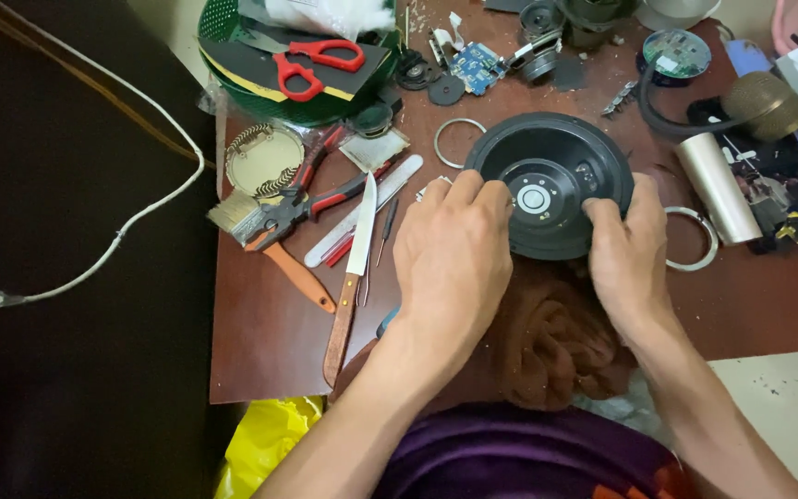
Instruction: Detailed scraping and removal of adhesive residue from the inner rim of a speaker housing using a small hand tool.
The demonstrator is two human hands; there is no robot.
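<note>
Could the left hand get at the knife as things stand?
Probably yes: the knife lies bare on the table just left of the left hand, with nothing over its handle, though that hand now grips the black disc.

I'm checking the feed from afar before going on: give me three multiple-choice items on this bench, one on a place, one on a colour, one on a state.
1. Where do the scissors lie?
A. on the green basket
B. on the floor
C. under the cloth

2. What colour are the scissors' handles?
A. blue
B. red
C. white

3. How is the round black housing held?
A. by the left hand alone
B. by nobody
C. by both hands

Answers: 1 A, they rest on the dark sheet across the basket top. 2 B, both loops are red. 3 C, the left hand and the right hand each grip its near rim.
</note>
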